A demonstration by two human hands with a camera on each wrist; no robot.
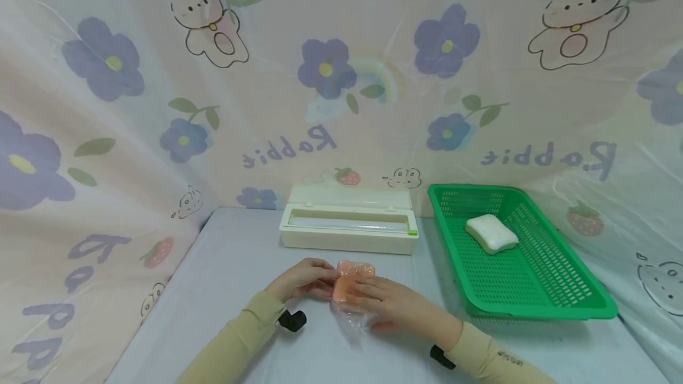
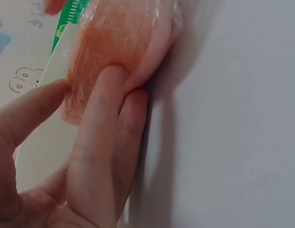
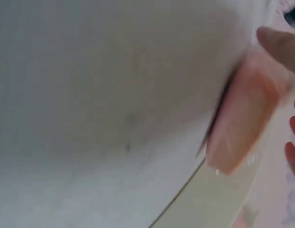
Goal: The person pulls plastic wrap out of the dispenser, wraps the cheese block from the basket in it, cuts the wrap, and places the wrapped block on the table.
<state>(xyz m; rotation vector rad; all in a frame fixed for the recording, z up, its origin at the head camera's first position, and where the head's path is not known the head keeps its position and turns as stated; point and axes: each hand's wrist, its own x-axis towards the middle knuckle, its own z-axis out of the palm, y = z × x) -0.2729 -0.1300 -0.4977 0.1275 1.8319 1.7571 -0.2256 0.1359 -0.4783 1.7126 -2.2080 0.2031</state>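
Note:
An orange-pink soap bar (image 1: pixel 347 290), wrapped in clear cling film, lies on the table between the two hands. My left hand (image 1: pixel 306 280) holds it at one end; in the left wrist view the fingers (image 2: pixel 104 99) bear on its near sides, with creased film over the surface. Over the bar in the head view is my right hand (image 1: pixel 397 307), fingers extended. Blurred in the right wrist view, the bar (image 3: pixel 245 118) appears apart from the right fingertips (image 3: pixel 294 122). A crumpled flap of film (image 1: pixel 352 320) trails from the bar toward the front.
Behind the hands stands a white cling film dispenser (image 1: pixel 347 242) with its lid raised and a roll inside. A green plastic basket (image 1: pixel 464 280) at the right holds a white soap bar (image 1: pixel 492 233). A printed curtain (image 1: pixel 373 123) hangs behind the table.

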